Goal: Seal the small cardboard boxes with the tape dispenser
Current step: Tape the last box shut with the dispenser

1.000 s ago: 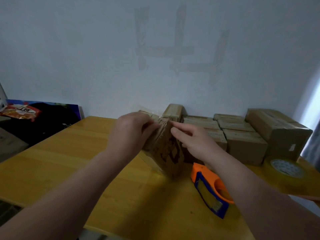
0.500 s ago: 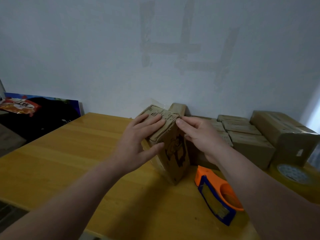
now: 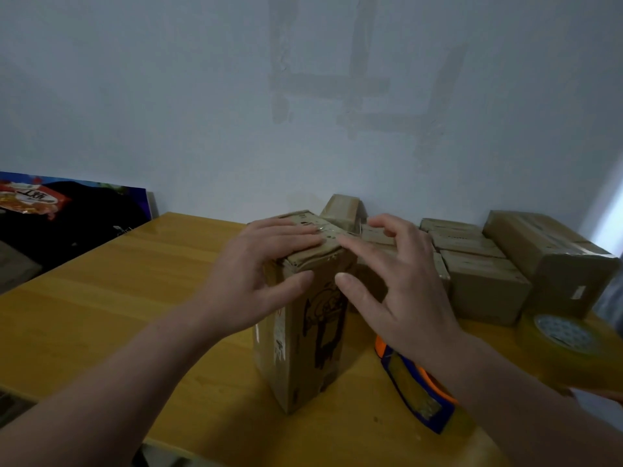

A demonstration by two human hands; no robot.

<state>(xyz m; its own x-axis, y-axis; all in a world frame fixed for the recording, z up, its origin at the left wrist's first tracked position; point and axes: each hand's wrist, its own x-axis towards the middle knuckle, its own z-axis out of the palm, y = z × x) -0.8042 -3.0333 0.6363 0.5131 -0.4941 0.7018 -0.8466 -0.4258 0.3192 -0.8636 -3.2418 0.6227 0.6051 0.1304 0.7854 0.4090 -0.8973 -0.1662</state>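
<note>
A: Left hand (image 3: 256,274) spread flat, palm pressing the upright cardboard box (image 3: 303,325) mid-table.

B: Right hand (image 3: 401,281) open too, fingertips on top. Rub that tape firmly outward! Tape dispenser (image 3: 414,385) lies unheld, near right.

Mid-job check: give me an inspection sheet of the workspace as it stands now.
Surface: yellow wooden table, bare at left.
Job's things: upright cardboard box at centre, tape over its top; orange-and-blue tape dispenser lying to its right; sealed boxes grouped along the wall.
Clutter: spare tape roll at right edge.
Grippers: left hand and right hand press on the box's top, fingers spread, no closed grip.
Cables: nothing seen.
Surroundings: grey wall with tape marks; noodle packet far left.
</note>
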